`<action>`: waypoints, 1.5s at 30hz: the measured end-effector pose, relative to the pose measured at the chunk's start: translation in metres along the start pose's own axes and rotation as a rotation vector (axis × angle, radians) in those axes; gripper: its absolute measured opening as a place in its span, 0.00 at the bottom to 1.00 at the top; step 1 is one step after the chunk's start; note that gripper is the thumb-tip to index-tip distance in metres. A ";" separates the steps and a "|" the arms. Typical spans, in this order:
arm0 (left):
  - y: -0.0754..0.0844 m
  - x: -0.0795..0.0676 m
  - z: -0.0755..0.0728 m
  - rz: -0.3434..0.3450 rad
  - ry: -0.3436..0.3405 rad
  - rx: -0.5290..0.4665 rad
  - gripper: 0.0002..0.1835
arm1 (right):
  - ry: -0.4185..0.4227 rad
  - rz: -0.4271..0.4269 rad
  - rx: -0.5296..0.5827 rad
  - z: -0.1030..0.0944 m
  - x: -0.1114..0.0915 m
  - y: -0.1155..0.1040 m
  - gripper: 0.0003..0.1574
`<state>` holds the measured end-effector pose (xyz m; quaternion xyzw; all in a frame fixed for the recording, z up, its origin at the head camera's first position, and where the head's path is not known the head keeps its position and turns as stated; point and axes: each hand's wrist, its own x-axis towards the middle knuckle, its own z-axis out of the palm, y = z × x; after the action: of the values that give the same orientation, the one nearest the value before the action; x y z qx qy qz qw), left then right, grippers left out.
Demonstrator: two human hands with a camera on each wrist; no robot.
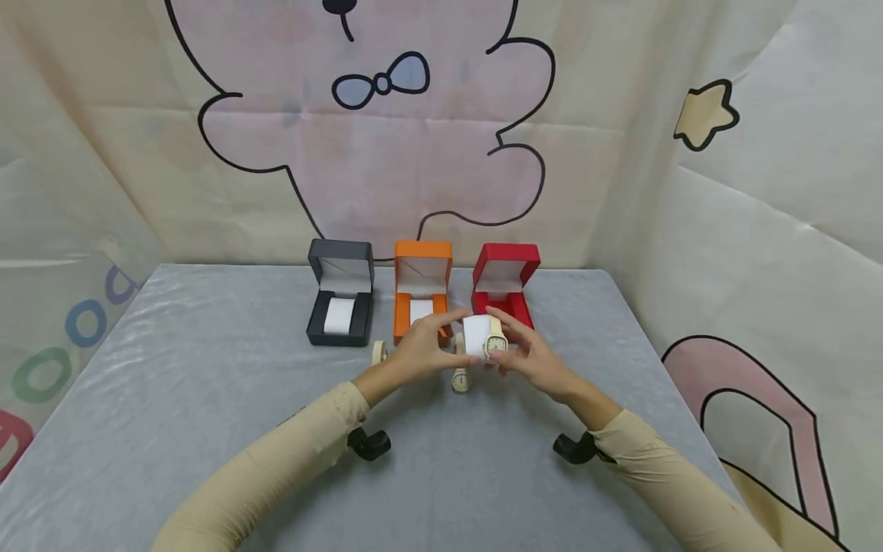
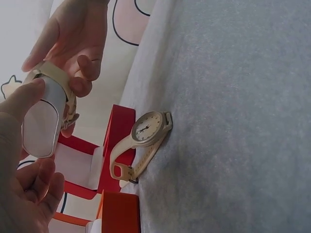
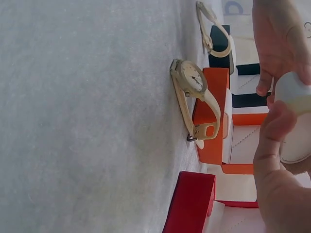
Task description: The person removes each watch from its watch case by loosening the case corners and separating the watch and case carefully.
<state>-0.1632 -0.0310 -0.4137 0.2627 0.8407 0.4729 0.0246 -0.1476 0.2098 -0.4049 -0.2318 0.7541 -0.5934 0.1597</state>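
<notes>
Above the table, a white watch cushion (image 1: 474,334) is held between both hands, with a cream wristwatch (image 1: 495,343) strapped round its right end. My left hand (image 1: 422,346) grips the cushion's left end between thumb and fingers. At the other end, my right hand (image 1: 536,365) pinches the watch, thumb by the dial and fingers over the strap. Below them a second cream wristwatch (image 2: 147,129) lies buckled on its side on the table. A third cream watch (image 3: 214,30) rests farther left, beyond the left hand in the head view.
Three lidded boxes stand raised-lidded along the back: a black box (image 1: 315,318) and an orange box (image 1: 402,318), each with a white cushion, and a red box (image 1: 526,308) showing only red lining in its base. A grey cloth (image 1: 228,383) covers the table; printed curtains hang behind.
</notes>
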 end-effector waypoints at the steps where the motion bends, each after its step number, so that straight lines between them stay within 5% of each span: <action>1: 0.000 0.000 0.000 0.001 0.000 -0.002 0.39 | -0.005 0.003 0.002 -0.001 0.000 0.000 0.45; 21: 0.002 -0.003 -0.002 -0.002 0.010 0.012 0.40 | -0.027 0.151 0.244 0.001 -0.007 -0.004 0.44; 45: 0.004 0.000 -0.006 0.025 0.057 0.015 0.39 | -0.023 0.289 0.353 0.000 -0.005 -0.006 0.34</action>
<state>-0.1633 -0.0346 -0.4073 0.2598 0.8411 0.4743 -0.0070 -0.1422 0.2119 -0.3990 -0.0965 0.6620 -0.6844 0.2897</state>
